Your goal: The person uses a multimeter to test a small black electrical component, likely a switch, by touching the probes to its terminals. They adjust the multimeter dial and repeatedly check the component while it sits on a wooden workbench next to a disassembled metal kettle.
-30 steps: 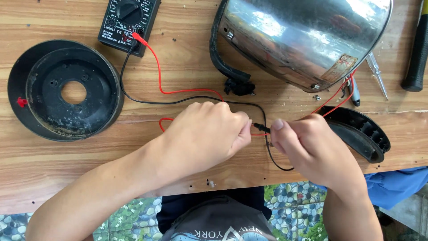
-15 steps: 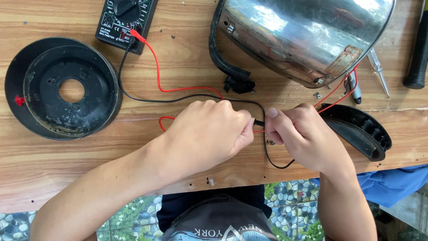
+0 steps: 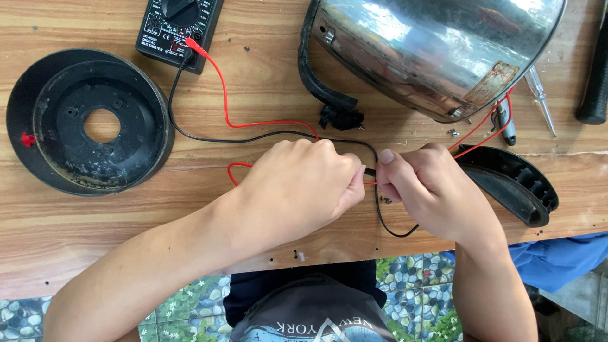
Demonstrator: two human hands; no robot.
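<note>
Pinching the black lead [image 3: 370,171] just below the steel kettle [image 3: 437,54], the left hand [image 3: 304,183] and right hand [image 3: 430,190] meet, both grips clamped on it, probably on its tip. The kettle lies opened, its base ring [image 3: 88,120] off; reassembly remains.

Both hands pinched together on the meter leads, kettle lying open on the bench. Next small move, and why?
Probably part the hands slightly to expose the probe tip. The left hand and right hand meet fingertip to fingertip over the black lead and red lead, hiding the contact point, while the multimeter stays plugged in beside the steel kettle.
</note>
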